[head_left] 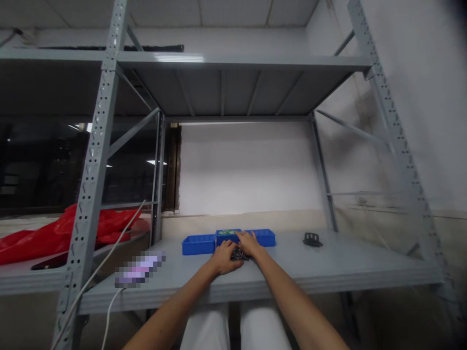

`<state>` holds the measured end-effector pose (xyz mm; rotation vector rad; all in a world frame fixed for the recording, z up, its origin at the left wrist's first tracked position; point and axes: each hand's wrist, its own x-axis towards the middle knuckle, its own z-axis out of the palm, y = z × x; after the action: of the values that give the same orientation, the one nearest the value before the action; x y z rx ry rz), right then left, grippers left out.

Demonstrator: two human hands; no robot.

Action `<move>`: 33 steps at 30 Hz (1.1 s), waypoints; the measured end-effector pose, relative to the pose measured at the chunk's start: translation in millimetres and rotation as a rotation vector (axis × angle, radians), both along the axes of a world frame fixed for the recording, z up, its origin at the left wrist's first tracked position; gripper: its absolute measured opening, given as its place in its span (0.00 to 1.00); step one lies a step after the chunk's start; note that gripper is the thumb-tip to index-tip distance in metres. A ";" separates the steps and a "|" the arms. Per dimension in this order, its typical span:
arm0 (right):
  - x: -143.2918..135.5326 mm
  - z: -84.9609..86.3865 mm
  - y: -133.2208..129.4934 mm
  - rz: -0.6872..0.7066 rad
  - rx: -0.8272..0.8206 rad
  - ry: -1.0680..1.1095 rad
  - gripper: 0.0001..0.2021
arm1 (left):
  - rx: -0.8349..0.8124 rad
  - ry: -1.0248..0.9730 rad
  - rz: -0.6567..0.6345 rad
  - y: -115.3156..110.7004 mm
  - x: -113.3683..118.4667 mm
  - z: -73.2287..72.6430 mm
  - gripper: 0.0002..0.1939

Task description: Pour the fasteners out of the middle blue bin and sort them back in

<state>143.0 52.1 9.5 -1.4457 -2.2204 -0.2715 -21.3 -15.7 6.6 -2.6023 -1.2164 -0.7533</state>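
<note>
A small heap of dark, shiny metal-looking pieces (239, 253) lies on the grey shelf between my hands; their exact kind is too small to make out. My left hand (225, 257) curls round the heap's left side, thumb at the front and fingers behind. From the right, my right hand (248, 243) reaches over with its fingers apart, beside the heap and close to the middle blue bin (223, 239). Something green shows in that bin, partly hidden by the fingers. On either side stand a left blue bin (199, 245) and a right blue bin (265, 238).
A black plastic piece (312, 239) sits on the shelf (328, 267) to the right. At the left lies a blurred-out purple device (140, 269) with a white cable (108, 316). Red plastic sheeting (54, 233) covers the neighbouring shelf. A perforated metal post (91, 160) rises at the left.
</note>
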 end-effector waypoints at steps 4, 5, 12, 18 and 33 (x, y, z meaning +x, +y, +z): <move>-0.3 -0.6 1.1 -0.002 -0.009 0.013 0.30 | 0.037 0.008 0.026 0.4 -0.4 -0.6 0.23; -0.2 -0.7 1.5 -0.001 -0.012 0.017 0.31 | 0.045 0.010 0.031 0.5 -0.4 -0.6 0.22; 2.5 -3.3 6.0 0.015 -0.021 0.067 0.30 | 0.025 -0.001 0.051 -5.1 0.3 4.0 0.19; 5.9 -4.0 -1.3 0.057 0.048 0.133 0.27 | 0.019 0.003 0.106 -9.6 0.0 4.4 0.24; -3.5 -4.2 -18.1 0.260 0.065 0.193 0.12 | -0.070 -0.012 0.259 -4.8 -1.2 -1.7 0.36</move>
<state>139.5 34.0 5.3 -1.0852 -2.1880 -0.1113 -22.5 -20.5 5.0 -2.4273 -1.5709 -0.6876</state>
